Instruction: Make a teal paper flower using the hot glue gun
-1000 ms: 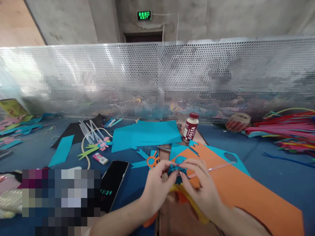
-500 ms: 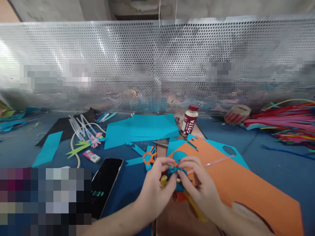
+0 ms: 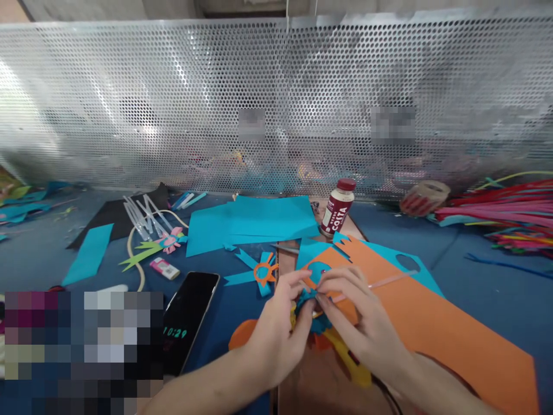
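Pinching between both hands' fingertips, a teal paper piece [image 3: 307, 298].

Bright, even light glares off the perforated metal screen [image 3: 173, 104], strongest at its left, while the blue table [image 3: 496, 288] stays softly lit with faint shadows, edges bow with wide-angle distortion, and pixelated patches blur some spots

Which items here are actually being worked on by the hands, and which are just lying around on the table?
In hand:
left hand and right hand, both pinching the small blue paper piece
orange sheet under the hands

Lying about:
phone
Costa bottle
blue sheets
tape roll
eraser
coloured strips
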### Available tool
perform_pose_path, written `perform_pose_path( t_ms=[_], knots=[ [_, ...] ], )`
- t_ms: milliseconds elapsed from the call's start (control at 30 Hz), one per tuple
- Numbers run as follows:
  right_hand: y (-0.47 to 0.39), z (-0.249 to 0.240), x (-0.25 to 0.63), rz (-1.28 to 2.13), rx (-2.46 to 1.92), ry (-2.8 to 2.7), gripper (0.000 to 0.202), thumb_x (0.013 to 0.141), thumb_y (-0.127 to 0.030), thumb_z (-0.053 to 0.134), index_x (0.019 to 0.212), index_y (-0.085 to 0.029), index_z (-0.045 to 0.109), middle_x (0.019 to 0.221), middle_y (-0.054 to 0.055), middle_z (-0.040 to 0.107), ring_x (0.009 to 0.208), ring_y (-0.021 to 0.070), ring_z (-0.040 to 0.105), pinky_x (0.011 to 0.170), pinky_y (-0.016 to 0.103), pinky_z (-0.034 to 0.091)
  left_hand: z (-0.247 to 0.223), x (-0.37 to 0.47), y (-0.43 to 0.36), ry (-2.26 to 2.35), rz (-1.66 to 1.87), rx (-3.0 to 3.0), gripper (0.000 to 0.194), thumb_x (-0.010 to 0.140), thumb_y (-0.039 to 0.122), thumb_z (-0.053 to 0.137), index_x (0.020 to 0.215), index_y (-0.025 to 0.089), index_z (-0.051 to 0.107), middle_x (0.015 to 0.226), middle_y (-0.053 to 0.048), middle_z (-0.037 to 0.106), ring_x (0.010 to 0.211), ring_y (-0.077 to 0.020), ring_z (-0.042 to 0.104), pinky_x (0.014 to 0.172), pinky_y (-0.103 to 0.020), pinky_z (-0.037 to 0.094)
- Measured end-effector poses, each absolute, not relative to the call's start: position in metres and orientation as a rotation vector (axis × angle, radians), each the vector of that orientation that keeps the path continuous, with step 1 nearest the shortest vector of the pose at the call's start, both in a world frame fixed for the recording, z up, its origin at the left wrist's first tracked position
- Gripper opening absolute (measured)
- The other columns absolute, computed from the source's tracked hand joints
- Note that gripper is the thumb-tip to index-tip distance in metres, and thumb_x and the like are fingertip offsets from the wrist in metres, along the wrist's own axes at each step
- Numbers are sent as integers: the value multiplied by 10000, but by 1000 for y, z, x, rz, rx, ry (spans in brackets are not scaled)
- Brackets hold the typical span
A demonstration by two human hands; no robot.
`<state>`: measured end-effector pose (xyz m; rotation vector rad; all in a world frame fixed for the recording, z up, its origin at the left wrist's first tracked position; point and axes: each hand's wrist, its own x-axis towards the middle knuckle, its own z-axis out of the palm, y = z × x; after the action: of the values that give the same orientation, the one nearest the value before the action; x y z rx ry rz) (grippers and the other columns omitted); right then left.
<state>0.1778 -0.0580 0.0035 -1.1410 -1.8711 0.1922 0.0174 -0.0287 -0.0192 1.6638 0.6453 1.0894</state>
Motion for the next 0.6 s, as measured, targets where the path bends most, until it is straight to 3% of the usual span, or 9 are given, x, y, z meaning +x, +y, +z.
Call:
perform_pose_path(
  t_ms=[167,300,400,500,600],
  knots=[
    [-62,1,176,316,-1158,-1795,110,947,-160,513,877,-241,538,885,-2,564,910,180,489,799,357,392,-14,18,-28,719,1069,1650,344,919,210,509,1256,221,441,920,-35,629,894,-171,636,846,-307,504],
    [-65,-1,172,385,-1183,-1675,104,966,-207,496,884,-246,547,883,2,541,899,175,499,779,343,407,-10,19,-26,753,947,1537,175,899,315,555,1014,184,557,910,-44,631,858,-180,612,778,-292,492],
    [-65,-4,171,354,-1207,-1621,94,954,-219,526,871,-252,556,876,-2,552,897,179,508,778,347,406,-9,19,-24,749,898,1485,217,893,386,561,856,173,574,802,-13,589,758,-153,558,690,-259,464],
    [-62,-5,173,280,-1217,-1682,82,946,-216,534,878,-257,554,890,-1,571,908,191,514,788,367,401,-10,18,-23,759,925,1461,237,889,397,563,820,171,566,739,16,536,685,-125,491,633,-235,420],
    [-60,-2,176,213,-1197,-1750,86,939,-203,532,1001,-259,550,1009,27,569,1004,207,513,857,401,409,-10,17,-22,754,942,1454,240,889,402,567,835,168,574,751,14,536,691,-123,475,640,-234,412]
  ],
)
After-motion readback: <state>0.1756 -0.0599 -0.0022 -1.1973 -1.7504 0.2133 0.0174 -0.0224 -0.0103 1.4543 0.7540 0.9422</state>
